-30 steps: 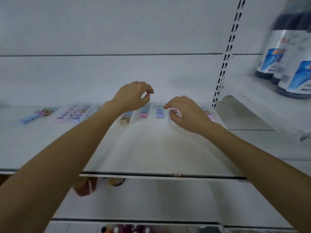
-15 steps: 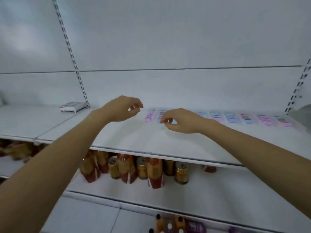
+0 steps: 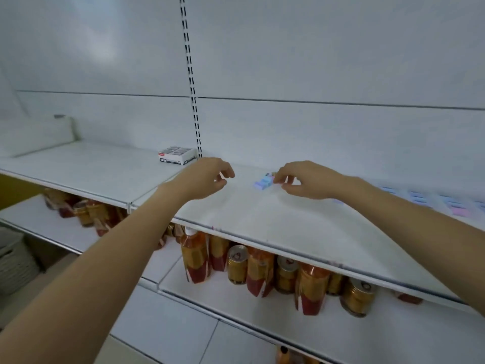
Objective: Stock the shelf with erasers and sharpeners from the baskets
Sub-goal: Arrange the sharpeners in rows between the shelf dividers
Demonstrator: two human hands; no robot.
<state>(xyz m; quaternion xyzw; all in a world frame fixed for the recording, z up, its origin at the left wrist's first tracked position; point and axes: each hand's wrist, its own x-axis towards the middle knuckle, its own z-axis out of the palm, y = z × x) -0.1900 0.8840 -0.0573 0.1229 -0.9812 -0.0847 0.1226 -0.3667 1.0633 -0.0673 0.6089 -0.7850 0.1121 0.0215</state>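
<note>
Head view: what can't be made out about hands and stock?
All head view.
Right hand: blur hides whether its fingers pinch the blue pack.
Left hand: curled fingers hide whether it holds anything.
Pastel packs, right: blurred, cut by frame edge.
Basket, left: cut off by edge, contents unseen.

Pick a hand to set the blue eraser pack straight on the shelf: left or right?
Right. The right hand pinches the right end of the blue eraser pack on the shelf. The left hand hovers apart, to the pack's left, fingers loosely curled, holding nothing.
</note>
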